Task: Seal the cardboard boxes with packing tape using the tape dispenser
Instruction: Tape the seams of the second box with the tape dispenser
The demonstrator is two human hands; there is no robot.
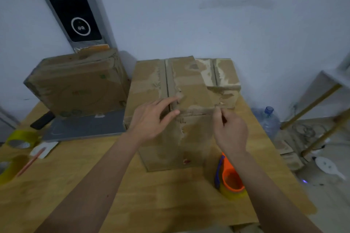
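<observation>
Two worn flaps meet atop the cardboard box [181, 85], seam untaped

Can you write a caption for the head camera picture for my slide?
Left hand rests on the cardboard box seam while right hand pinches its front edge; orange tape dispenser waits on the table.

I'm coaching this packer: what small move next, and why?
Probably the right hand should pick up the orange tape dispenser lying beside the brown cardboard box. The left hand presses the flaps, whose centre seam looks open, and neither hand holds the dispenser.
</observation>
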